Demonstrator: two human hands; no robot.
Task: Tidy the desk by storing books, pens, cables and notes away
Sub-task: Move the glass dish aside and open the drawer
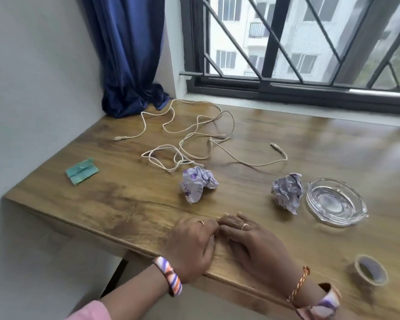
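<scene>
Both hands, left and right, rest flat on the bench, fingers relaxed, holding nothing; the nearest paper ball lies straight ahead of the left.

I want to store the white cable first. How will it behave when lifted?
The white cable lies in loose tangled loops, so it will probably hang floppy and drag. It looks thin, so likely light. Its loops may catch each other.
</scene>
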